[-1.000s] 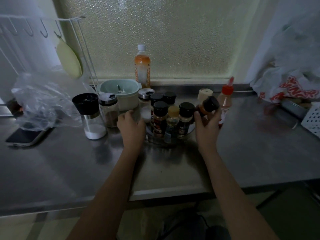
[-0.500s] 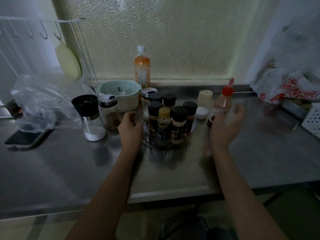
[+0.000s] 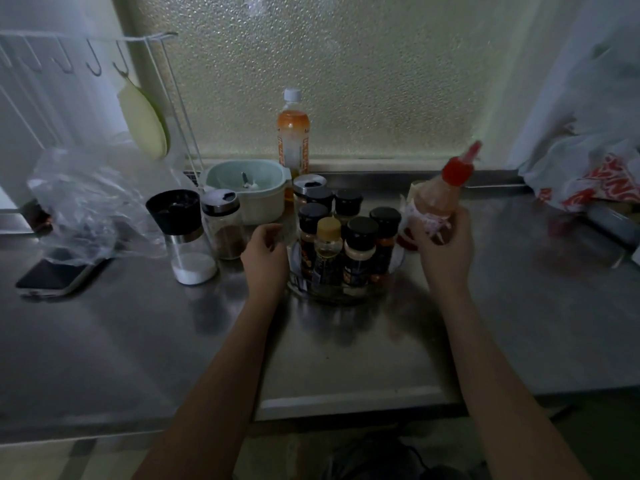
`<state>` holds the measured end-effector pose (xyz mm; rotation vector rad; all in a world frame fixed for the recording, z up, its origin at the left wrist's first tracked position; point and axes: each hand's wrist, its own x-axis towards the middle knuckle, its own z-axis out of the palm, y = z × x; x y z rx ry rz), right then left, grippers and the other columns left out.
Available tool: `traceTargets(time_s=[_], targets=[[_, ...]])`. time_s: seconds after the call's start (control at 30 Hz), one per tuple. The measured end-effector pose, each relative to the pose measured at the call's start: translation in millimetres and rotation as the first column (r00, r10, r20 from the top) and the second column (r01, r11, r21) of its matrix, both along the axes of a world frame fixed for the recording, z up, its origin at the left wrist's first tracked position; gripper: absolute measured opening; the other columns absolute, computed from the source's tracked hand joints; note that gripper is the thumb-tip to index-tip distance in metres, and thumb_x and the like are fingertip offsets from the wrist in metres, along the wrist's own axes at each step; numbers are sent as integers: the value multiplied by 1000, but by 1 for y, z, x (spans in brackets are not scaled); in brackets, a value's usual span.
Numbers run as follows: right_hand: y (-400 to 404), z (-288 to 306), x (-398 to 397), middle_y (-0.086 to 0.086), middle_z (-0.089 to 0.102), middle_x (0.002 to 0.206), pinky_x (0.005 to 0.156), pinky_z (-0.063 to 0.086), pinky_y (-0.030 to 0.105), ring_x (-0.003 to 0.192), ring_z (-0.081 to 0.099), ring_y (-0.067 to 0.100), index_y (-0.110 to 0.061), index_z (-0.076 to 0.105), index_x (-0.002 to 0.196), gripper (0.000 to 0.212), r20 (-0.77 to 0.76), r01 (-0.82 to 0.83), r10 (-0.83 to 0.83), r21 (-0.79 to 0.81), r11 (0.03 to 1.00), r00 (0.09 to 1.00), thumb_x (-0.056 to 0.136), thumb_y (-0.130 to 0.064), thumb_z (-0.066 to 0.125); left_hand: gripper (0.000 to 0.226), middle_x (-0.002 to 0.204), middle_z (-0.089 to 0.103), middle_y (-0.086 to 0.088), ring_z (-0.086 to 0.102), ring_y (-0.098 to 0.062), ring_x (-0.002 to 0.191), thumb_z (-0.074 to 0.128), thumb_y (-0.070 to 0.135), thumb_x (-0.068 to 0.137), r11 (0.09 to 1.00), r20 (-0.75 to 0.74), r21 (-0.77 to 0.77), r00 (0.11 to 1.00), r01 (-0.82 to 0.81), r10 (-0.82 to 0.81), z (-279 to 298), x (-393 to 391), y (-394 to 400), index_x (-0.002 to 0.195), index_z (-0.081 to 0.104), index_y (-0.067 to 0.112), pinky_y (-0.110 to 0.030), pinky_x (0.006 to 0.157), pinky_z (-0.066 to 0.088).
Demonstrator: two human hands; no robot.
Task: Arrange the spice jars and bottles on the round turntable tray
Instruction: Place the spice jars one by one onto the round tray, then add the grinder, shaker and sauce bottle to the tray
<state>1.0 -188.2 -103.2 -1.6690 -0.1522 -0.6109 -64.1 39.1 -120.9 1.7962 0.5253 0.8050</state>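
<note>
A clear round turntable tray (image 3: 398,261) sits mid-counter and carries several small spice bottles (image 3: 360,251) with black caps, plus one with a tan cap (image 3: 328,242). My left hand (image 3: 265,258) rests on the tray's left rim, fingers curled on it. To the right of the tray, my right hand (image 3: 446,247) grips a red-capped squeeze bottle (image 3: 441,199), lifted off the counter and tilted. A cream-lidded jar behind that bottle is mostly hidden.
Left of the tray stand a brown-spice shaker (image 3: 225,225) and a black-topped salt grinder (image 3: 183,237). Behind are a pale green bowl (image 3: 249,188) and an orange drink bottle (image 3: 293,133). A phone (image 3: 55,277) and plastic bag (image 3: 86,202) lie far left; bags (image 3: 588,174) far right.
My right hand let go of a black-capped bottle on the tray, opened, moved right, then took hold of the red-capped squeeze bottle and raised it. The left hand stayed at the tray's rim.
</note>
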Motion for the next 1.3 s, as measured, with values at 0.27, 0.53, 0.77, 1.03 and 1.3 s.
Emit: traceTargets(time_s=[0.27,0.53,0.77,1.03,1.3], targets=[[17,-6,2,-2,65,100,77,50,29,88,63,4,-14,55,113,28,-82,-272,264,-111,956,961,88,-22,63,33,111,67,-9,55,-10,95,49,-2,83,999,-5,33,1000,13,-13,2,-3,0,111,63,6,-18,79,38],[15,-6,1,0,63,115,80,48,17,103,61,6,-12,54,127,35,-158,-395,393,19,919,906,94,-21,51,23,104,64,-19,58,-27,96,50,-2,81,960,157,192,972,-203,174,16,-16,-8,103,59,-1,-26,79,42],[-6,1,47,9,19,158,117,27,46,144,23,24,-18,14,150,85,-227,-61,18,-186,981,974,85,-27,67,77,144,33,-27,30,-34,137,50,-9,65,729,360,240,756,-641,547,26,-25,21,139,30,-4,-17,115,11],[10,-13,61,6,49,132,97,45,41,117,50,23,-15,32,140,71,-300,-89,57,-92,992,952,80,-22,68,88,151,26,-23,24,-37,140,70,11,75,742,179,25,733,-670,656,18,-30,40,145,19,-2,-29,114,13],[14,-1,50,4,63,115,62,41,2,98,59,13,-12,56,122,51,-104,-38,34,-35,999,994,77,-34,70,58,125,48,-29,43,-41,121,69,4,76,778,200,-15,760,-628,618,10,-24,44,126,43,-8,-30,100,25]])
